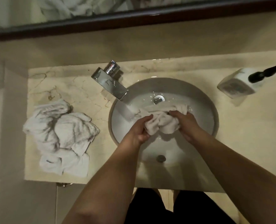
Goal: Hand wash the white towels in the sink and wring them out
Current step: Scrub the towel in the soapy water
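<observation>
Towel (160, 122) bunched mid-sink (203, 101), gripped by both hands.

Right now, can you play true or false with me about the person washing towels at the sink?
1. Both hands, the left hand and the right hand, grip one wet white towel over the round white sink basin. True.
2. The chrome square tap is dry, with no water coming out. False: water is pouring from it into the basin.
3. A heap of crumpled white towels lies on the marble counter, left of the basin. True.
4. The white bottle with a black pump stands inside the basin. False: it is on the counter, to the right.
</observation>
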`<move>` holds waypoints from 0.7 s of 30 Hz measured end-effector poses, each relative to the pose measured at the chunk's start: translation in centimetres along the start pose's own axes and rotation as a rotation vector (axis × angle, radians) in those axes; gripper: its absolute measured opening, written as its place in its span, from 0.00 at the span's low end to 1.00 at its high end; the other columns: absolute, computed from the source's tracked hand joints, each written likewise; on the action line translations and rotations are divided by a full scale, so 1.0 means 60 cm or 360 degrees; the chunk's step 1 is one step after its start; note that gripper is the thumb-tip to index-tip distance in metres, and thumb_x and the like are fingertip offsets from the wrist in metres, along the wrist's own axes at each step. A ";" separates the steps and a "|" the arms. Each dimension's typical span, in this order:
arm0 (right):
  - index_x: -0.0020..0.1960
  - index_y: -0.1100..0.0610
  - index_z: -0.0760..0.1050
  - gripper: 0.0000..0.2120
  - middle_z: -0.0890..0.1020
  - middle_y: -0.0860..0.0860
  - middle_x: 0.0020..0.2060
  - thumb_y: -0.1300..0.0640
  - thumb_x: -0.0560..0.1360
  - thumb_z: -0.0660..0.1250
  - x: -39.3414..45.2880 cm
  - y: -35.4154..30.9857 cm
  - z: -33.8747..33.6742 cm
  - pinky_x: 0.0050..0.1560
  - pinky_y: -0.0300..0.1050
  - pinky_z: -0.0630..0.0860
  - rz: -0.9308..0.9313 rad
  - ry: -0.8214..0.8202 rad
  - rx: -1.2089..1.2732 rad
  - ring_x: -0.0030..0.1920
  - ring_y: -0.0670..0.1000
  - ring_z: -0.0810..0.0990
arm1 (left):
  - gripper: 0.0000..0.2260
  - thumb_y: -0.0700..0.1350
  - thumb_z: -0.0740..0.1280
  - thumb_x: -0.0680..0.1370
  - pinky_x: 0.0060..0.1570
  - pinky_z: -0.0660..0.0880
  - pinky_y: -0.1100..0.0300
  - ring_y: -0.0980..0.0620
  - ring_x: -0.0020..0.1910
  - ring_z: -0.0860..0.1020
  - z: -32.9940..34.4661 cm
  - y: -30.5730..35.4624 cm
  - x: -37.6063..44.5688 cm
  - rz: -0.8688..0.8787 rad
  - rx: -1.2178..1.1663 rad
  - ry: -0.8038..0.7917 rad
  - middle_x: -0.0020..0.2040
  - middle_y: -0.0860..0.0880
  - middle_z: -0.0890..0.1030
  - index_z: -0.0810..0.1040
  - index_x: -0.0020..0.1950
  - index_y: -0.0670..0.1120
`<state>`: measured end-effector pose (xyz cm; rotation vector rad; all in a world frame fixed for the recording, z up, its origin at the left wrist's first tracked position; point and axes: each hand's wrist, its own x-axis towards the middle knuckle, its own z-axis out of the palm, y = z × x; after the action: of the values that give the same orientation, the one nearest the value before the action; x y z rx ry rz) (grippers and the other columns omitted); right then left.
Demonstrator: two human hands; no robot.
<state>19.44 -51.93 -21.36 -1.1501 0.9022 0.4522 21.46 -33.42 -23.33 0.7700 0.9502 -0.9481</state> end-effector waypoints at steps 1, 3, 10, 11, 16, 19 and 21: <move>0.56 0.64 0.80 0.12 0.86 0.59 0.48 0.62 0.75 0.72 -0.010 -0.009 0.000 0.53 0.51 0.80 0.0011 -0.0009 0.0027 0.49 0.57 0.86 | 0.18 0.44 0.69 0.76 0.58 0.77 0.54 0.44 0.53 0.82 0.009 0.001 -0.017 0.0027 0.0002 0.0000 0.58 0.38 0.82 0.79 0.63 0.35; 0.58 0.65 0.80 0.13 0.86 0.60 0.49 0.62 0.75 0.71 -0.038 -0.030 -0.005 0.51 0.50 0.80 0.0001 -0.0072 0.0078 0.50 0.58 0.85 | 0.15 0.45 0.64 0.80 0.52 0.81 0.52 0.43 0.48 0.83 0.025 -0.001 -0.051 0.0106 -0.0020 0.0022 0.53 0.39 0.84 0.80 0.59 0.36; 0.56 0.61 0.82 0.17 0.87 0.57 0.45 0.50 0.75 0.73 -0.142 -0.110 -0.030 0.53 0.52 0.82 -0.0163 -0.0060 -0.0121 0.46 0.57 0.87 | 0.12 0.47 0.61 0.83 0.48 0.80 0.57 0.49 0.44 0.84 0.087 0.009 -0.161 0.0690 0.0109 0.0277 0.47 0.44 0.85 0.80 0.55 0.41; 0.53 0.60 0.82 0.15 0.87 0.55 0.43 0.49 0.75 0.73 -0.154 -0.117 -0.033 0.50 0.48 0.82 -0.0206 -0.0019 -0.0185 0.44 0.54 0.87 | 0.12 0.48 0.61 0.83 0.56 0.78 0.53 0.46 0.49 0.83 0.091 0.010 -0.168 0.0743 0.0157 0.0313 0.51 0.43 0.85 0.80 0.56 0.41; 0.51 0.58 0.78 0.41 0.82 0.54 0.45 0.21 0.62 0.66 -0.187 -0.123 -0.065 0.49 0.49 0.74 -0.0421 0.0157 -0.0574 0.46 0.56 0.82 | 0.28 0.54 0.72 0.72 0.66 0.75 0.42 0.40 0.60 0.81 0.123 0.014 -0.211 0.0916 0.0227 0.0211 0.61 0.38 0.82 0.78 0.67 0.38; 0.41 0.57 0.79 0.32 0.83 0.53 0.34 0.27 0.70 0.63 -0.213 -0.130 -0.072 0.43 0.55 0.79 -0.0653 0.0196 -0.0808 0.38 0.59 0.83 | 0.28 0.56 0.75 0.67 0.63 0.77 0.41 0.39 0.57 0.83 0.160 0.006 -0.242 0.0916 0.0328 0.0191 0.58 0.39 0.83 0.81 0.63 0.42; 0.39 0.59 0.80 0.24 0.83 0.56 0.32 0.38 0.77 0.65 -0.247 -0.144 -0.057 0.41 0.55 0.79 -0.0771 0.0175 -0.0819 0.37 0.60 0.84 | 0.20 0.56 0.75 0.70 0.56 0.80 0.47 0.44 0.51 0.84 0.188 -0.004 -0.263 0.0989 0.0523 0.0290 0.52 0.44 0.85 0.82 0.56 0.45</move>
<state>15.75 -56.39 -4.84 -1.8234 0.5776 0.2243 20.61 -38.34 -4.56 1.3534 0.6455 -0.4908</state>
